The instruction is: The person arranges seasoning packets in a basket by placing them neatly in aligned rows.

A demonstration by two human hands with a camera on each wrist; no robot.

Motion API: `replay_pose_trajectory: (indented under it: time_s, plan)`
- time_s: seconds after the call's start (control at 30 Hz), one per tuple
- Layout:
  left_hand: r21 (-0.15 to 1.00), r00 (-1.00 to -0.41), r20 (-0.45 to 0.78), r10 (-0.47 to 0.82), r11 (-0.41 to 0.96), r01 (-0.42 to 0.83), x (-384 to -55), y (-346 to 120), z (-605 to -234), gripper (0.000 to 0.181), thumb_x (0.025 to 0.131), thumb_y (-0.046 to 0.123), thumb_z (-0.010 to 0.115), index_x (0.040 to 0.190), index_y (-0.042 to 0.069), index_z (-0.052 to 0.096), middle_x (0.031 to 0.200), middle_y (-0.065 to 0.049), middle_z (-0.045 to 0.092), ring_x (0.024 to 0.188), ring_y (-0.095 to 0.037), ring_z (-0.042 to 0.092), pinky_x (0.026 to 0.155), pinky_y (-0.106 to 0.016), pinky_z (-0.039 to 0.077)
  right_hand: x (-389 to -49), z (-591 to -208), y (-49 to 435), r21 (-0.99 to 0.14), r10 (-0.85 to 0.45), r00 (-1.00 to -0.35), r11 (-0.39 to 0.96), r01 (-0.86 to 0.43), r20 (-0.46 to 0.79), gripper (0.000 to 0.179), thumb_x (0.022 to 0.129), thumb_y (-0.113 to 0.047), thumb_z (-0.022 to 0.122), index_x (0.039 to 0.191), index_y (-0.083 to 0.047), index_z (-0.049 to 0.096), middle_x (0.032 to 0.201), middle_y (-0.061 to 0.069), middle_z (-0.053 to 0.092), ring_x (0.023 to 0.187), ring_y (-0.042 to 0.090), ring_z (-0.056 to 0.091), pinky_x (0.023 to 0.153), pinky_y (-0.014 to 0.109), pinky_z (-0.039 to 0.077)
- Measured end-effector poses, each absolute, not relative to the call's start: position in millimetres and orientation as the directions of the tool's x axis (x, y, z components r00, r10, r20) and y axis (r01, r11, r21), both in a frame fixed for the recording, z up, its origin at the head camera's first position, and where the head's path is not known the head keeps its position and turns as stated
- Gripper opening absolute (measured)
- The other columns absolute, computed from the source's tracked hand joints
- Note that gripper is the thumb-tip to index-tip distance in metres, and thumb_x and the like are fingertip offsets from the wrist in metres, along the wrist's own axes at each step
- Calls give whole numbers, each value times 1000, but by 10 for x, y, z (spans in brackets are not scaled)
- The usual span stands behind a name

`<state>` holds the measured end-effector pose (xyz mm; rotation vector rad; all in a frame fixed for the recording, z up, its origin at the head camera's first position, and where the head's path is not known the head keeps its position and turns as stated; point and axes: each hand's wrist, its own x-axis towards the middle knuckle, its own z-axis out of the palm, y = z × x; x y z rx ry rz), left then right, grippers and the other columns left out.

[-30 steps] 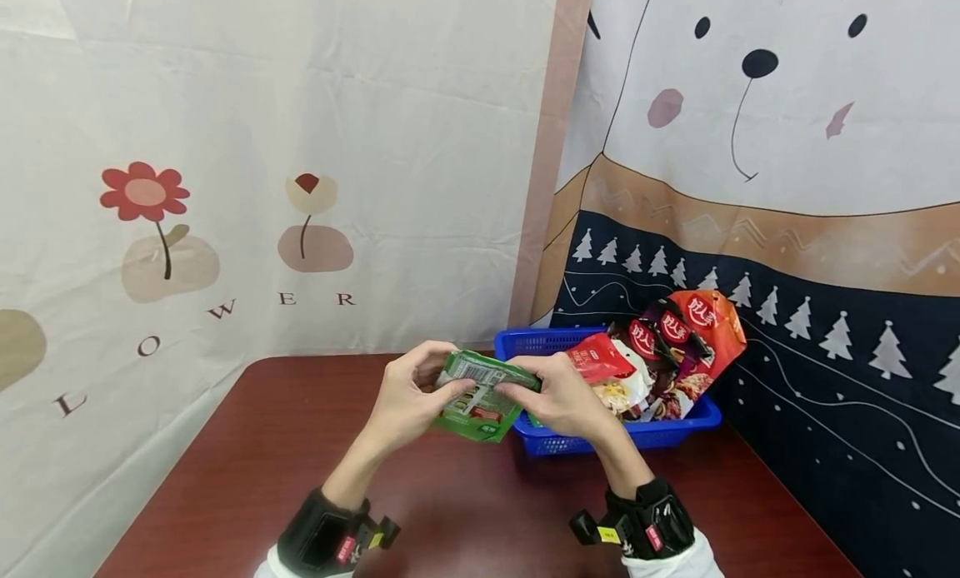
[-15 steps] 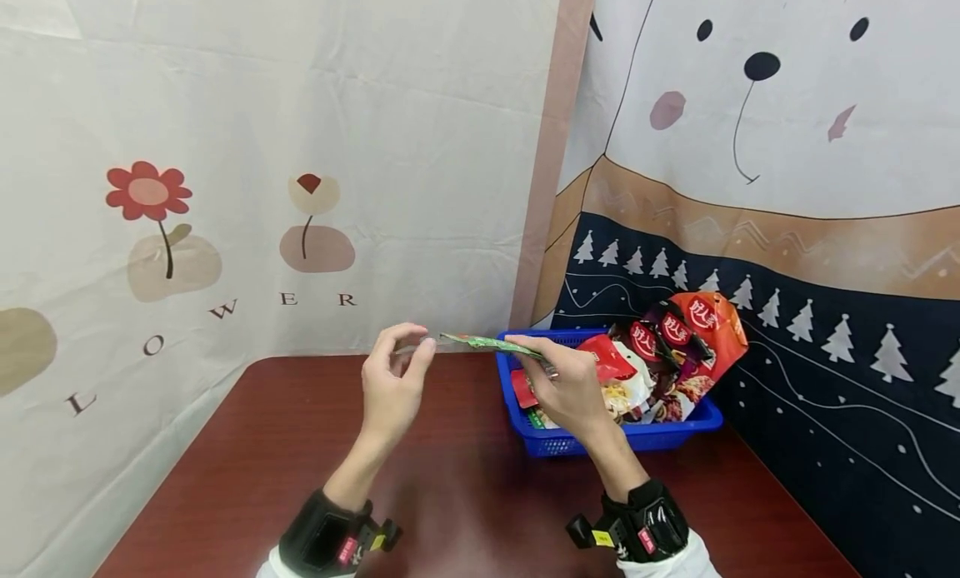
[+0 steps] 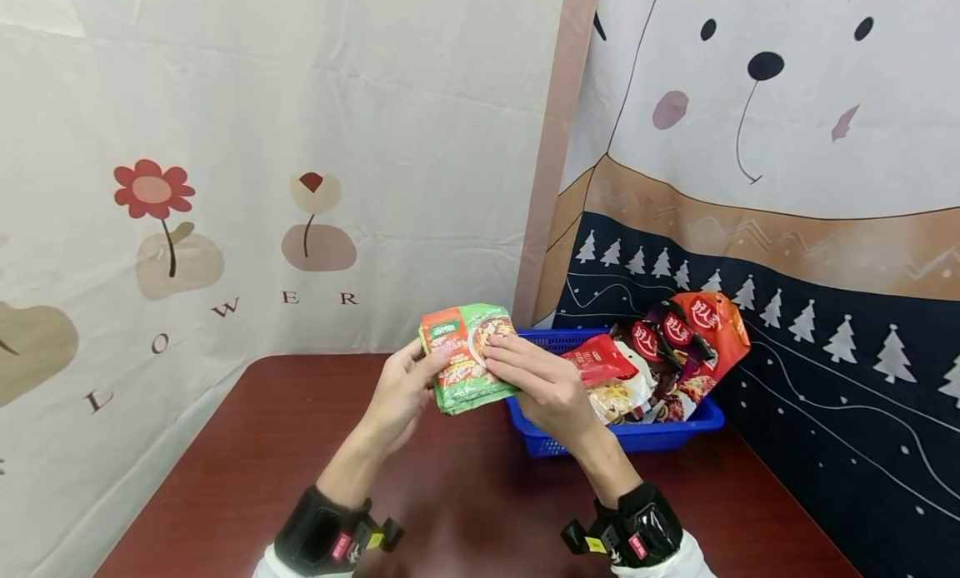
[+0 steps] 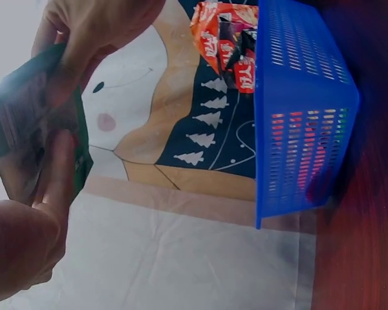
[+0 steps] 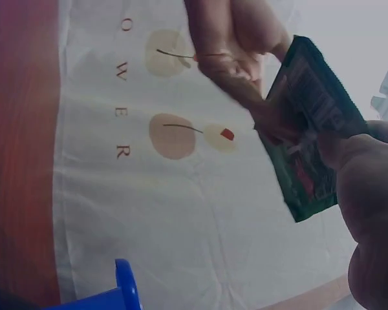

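Note:
A green and orange food packet [image 3: 467,380], printed with a bowl of food, is held up above the table, front face towards the head camera. My left hand [image 3: 397,395] grips its left side, thumb on the front and fingers behind. My right hand [image 3: 551,386] pinches the right side, its fingers lying across the printed front; in the right wrist view the right thumb [image 5: 339,150] presses on the back. That dark green back [image 4: 16,123], with a barcode label, shows in both wrist views. My fingers cover parts of both faces.
Right of the hands, a blue plastic basket [image 3: 652,435] stands on the reddish-brown table [image 3: 247,461]. It holds several food packets, including a red one [image 3: 600,359] and a tall orange one [image 3: 720,332] leaning up at the back. Printed cloths [image 3: 420,145] hang behind the table.
The packet has turned from its back, through edge-on, to its printed front. My left hand came off it midway and grips it again; the right hand kept hold. The basket has not moved.

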<state>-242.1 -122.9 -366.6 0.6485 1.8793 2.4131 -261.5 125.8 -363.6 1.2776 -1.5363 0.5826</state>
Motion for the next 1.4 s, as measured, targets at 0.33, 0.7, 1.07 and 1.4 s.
replay_pose_trajectory:
  time_s: [0.33,0.7,1.07,1.4]
  plan:
    - [922,-906,366,212,-218,321,-2377,-1242,-3651,54,106,8,77,155,-2,56,124,-19,85,100,-17,86,86,-37,72,-2580,-3670,1243,295,-517,58,390,-872,854,25,115,-13,65,129,-6,85,134,12,84,124,33,82,117,46,60]
    - [899,-896,433,97,-115,422,-2380,-1338,-3636,52,106,13,80,153,5,60,124,-17,85,103,-16,87,87,-36,72,-2516,-3615,1239,235,-622,-72,397,-887,780,63,94,-18,85,154,-7,68,164,17,65,158,40,57,140,48,37]
    - [876,-856,482,187,-90,474,-2378,-1348,-3593,62,108,12,77,162,16,46,124,-21,83,101,-16,85,85,-38,72,-2455,-3535,1339,-383,-265,-435,226,-895,860,60,101,4,73,158,-3,60,169,19,59,161,30,55,133,27,44]
    - [859,-806,498,320,-51,510,-2349,-1324,-3611,56,107,9,78,157,11,53,121,-27,83,100,-17,86,81,-40,73,-2381,-3380,1424,-801,-278,-777,39,-597,565,59,111,-4,65,167,2,46,166,27,58,149,19,66,112,23,60]
